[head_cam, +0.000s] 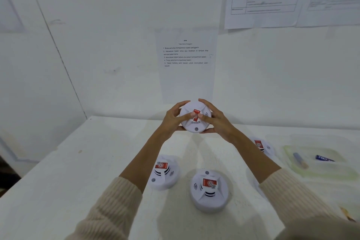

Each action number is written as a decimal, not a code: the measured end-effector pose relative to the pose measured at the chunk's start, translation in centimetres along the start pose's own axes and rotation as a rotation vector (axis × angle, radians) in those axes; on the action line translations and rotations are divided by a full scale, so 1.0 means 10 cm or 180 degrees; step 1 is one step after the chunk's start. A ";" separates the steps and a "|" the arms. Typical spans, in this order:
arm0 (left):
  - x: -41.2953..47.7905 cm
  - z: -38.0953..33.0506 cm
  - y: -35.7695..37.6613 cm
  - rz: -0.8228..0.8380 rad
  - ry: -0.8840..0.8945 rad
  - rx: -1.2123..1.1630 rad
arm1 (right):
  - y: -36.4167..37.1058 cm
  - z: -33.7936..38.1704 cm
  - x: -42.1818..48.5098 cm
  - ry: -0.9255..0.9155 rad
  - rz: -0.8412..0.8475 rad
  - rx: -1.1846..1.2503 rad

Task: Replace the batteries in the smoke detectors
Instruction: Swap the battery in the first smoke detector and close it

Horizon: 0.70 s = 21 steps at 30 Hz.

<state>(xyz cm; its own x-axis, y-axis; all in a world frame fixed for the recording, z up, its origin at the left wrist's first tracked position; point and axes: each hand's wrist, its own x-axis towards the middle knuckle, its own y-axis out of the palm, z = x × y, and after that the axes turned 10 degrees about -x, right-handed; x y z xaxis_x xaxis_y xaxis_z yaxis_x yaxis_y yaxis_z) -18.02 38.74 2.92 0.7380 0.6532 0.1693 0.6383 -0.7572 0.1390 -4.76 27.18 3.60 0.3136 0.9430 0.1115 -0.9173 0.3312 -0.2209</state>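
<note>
White plastic with a red label: the smoke detector (188,125) is held above the worktop (97,161), face toward the person, gripped at its rim by both hands. The left hand (172,122) curls round its left edge and the right hand (218,122) round its right, with both thumbs (190,116) meeting on the red centre. That grip looks meant for pressing the middle while the fingers brace the back. It is probably a test press or a twist of the shell, though I cannot tell which.

Below the held detector, a second detector (164,171) and a third detector (209,190) lie face up. A fourth detector (261,145) sits below and to its right, partly behind the right forearm. Further right, a translucent tray (288,154) holds two batteries (301,160), likely placed within easy reach. Above the held detector, an instruction sheet (186,54) is stuck to the wall.
</note>
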 end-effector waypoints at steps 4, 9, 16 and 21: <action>-0.01 -0.03 0.01 0.0010 0.0027 -0.0030 | 0.01 0.00 0.01 -0.0012 -0.0069 0.0038; -0.02 -0.04 0.01 0.0008 0.0033 -0.0057 | 0.02 0.02 0.01 -0.0011 -0.0120 0.0015; -0.03 -0.03 0.02 0.0023 0.0033 -0.0037 | 0.02 0.00 -0.01 -0.0051 -0.0129 -0.0032; -0.03 -0.02 0.03 0.0033 0.0055 -0.0001 | 0.02 0.00 -0.01 -0.0036 -0.0143 -0.0077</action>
<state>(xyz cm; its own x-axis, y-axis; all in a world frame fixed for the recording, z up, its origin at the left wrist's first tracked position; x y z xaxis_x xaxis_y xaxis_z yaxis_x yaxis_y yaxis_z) -18.12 38.33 3.13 0.7406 0.6452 0.1875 0.6306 -0.7638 0.1376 -4.94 27.13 3.52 0.3514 0.9268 0.1327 -0.8961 0.3740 -0.2389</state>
